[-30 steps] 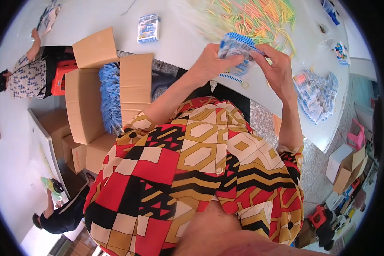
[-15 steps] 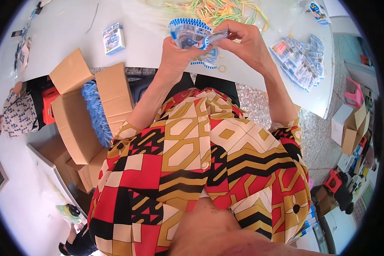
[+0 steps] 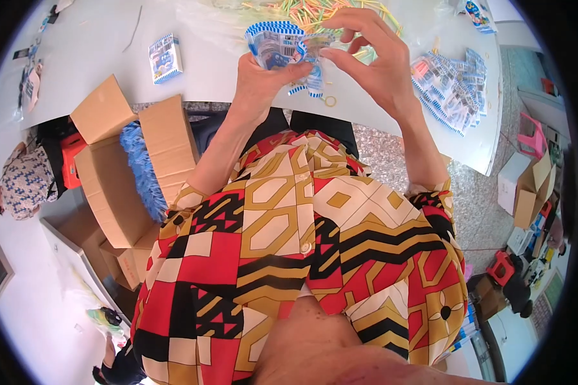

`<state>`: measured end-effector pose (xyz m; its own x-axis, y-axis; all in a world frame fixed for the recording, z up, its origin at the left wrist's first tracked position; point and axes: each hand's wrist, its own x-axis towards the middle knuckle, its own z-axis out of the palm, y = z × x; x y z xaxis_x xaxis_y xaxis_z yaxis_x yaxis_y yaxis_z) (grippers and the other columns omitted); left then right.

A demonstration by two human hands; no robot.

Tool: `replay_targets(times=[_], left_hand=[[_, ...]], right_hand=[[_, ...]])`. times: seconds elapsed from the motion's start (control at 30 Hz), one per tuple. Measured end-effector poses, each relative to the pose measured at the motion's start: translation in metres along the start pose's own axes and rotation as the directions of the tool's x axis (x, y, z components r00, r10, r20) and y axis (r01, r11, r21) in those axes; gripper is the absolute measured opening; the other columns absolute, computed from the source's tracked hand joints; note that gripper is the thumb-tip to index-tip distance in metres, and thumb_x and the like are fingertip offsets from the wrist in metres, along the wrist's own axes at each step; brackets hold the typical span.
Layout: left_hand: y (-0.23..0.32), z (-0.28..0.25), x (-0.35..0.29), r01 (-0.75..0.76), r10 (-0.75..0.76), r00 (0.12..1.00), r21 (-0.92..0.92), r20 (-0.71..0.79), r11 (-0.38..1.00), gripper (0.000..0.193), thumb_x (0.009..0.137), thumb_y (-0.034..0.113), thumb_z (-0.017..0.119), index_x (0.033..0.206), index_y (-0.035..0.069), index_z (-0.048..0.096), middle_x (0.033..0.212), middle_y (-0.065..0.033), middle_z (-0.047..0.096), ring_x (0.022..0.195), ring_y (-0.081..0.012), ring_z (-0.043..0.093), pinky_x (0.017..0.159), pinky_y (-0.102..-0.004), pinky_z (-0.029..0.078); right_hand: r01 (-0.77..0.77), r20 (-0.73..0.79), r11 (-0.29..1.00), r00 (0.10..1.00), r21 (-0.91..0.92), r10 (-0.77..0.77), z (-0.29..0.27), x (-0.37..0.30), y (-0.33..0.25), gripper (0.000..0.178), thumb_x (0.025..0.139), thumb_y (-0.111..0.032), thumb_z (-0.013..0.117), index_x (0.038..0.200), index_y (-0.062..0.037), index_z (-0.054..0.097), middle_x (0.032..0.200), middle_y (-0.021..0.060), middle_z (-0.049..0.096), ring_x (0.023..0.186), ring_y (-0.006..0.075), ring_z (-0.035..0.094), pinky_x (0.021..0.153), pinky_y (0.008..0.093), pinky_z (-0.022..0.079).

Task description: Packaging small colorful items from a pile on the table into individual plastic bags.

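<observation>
A stack of clear plastic bags point(image 3: 273, 43), printed in blue and white with striped edges, is pinched at its middle in my left hand point(image 3: 258, 86). Its upper part fans out above my thumb, and the lower end hangs by the table's front edge. My right hand point(image 3: 385, 70) is just right of the stack, thumb and fingers apart, with the thumb tip close to the bags; I cannot tell if it touches them. Below the stack, a small yellowish rubber band point(image 3: 329, 101) lies at the table edge.
Pastel sticks point(image 3: 311, 11) lie heaped at the table's far side. More printed bags point(image 3: 453, 90) are piled to the right, and a blue-white pack point(image 3: 165, 61) stands left. An open cardboard box point(image 3: 112, 186) with blue fringe sits left of me. Other people are at the far left.
My right hand has opened and moved slightly up and right off the bags it was pinching. The bag stack has shifted a little left with my left hand.
</observation>
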<state>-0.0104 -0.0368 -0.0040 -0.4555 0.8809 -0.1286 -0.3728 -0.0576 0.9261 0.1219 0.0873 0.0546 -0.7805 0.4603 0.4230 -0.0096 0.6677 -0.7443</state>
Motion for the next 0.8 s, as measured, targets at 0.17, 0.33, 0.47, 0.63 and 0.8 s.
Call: replay_targets(times=[0.17, 0.33, 0.47, 0.63, 0.8], left_hand=[[0.003, 0.003, -0.001, -0.007, 0.006, 1.000, -0.028, -0.031, 1.000, 0.027, 0.068, 0.003, 0.075, 0.092, 0.001, 0.063, 0.085, -0.0046, 0.065, 0.071, -0.0099, 0.061, 0.067, -0.0245, 0.050], [0.001, 0.002, -0.002, 0.010, -0.009, 1.000, 0.004, -0.004, 1.000, 0.025, 0.066, 0.003, 0.076, 0.089, 0.002, 0.064, 0.082, -0.0031, 0.065, 0.069, -0.0086, 0.060, 0.064, -0.0235, 0.049], [0.004, 0.005, -0.006, 0.016, -0.011, 0.999, 0.101, -0.052, 0.995, 0.023, 0.067, 0.003, 0.076, 0.087, 0.002, 0.065, 0.080, -0.0019, 0.065, 0.069, -0.0071, 0.059, 0.064, -0.0227, 0.048], [0.000, 0.003, -0.007, -0.092, 0.094, 0.996, 0.240, 0.004, 0.966, 0.020, 0.068, 0.006, 0.075, 0.085, 0.001, 0.064, 0.077, -0.0021, 0.065, 0.069, -0.0059, 0.058, 0.064, -0.0220, 0.047], [0.001, 0.008, -0.010, -0.077, 0.082, 0.997, 0.265, -0.008, 0.961, 0.018, 0.069, 0.005, 0.074, 0.083, 0.002, 0.064, 0.076, -0.0012, 0.065, 0.069, -0.0054, 0.057, 0.063, -0.0219, 0.047]], right_hand=[[0.098, 0.034, 0.982, 0.995, -0.158, -0.094, -0.001, -0.003, -0.007, 0.026, 0.072, -0.004, 0.071, 0.096, -0.0073, 0.063, 0.100, 0.0031, 0.061, 0.074, 0.0119, 0.057, 0.056, 0.0215, 0.045], [0.204, 0.067, 0.959, 0.979, -0.195, -0.194, 0.005, -0.010, 0.004, 0.020, 0.073, -0.002, 0.069, 0.092, -0.0062, 0.063, 0.096, 0.0046, 0.062, 0.069, 0.0121, 0.057, 0.055, 0.0232, 0.046], [0.055, 0.094, 0.983, 0.995, -0.177, -0.039, 0.007, -0.012, -0.004, 0.015, 0.076, -0.002, 0.066, 0.090, -0.0042, 0.062, 0.094, 0.0061, 0.062, 0.069, 0.0136, 0.058, 0.055, 0.0235, 0.046], [0.004, 0.234, 0.995, 0.972, -0.095, 0.019, 0.001, -0.014, -0.013, 0.013, 0.080, -0.001, 0.061, 0.092, -0.0033, 0.059, 0.085, 0.0074, 0.062, 0.066, 0.0181, 0.060, 0.055, 0.0269, 0.046], [0.049, 0.239, 0.974, 0.971, -0.220, 0.005, 0.004, -0.011, -0.016, 0.009, 0.081, -0.003, 0.060, 0.090, -0.0030, 0.059, 0.079, 0.0071, 0.060, 0.067, 0.0182, 0.060, 0.055, 0.0281, 0.046]])
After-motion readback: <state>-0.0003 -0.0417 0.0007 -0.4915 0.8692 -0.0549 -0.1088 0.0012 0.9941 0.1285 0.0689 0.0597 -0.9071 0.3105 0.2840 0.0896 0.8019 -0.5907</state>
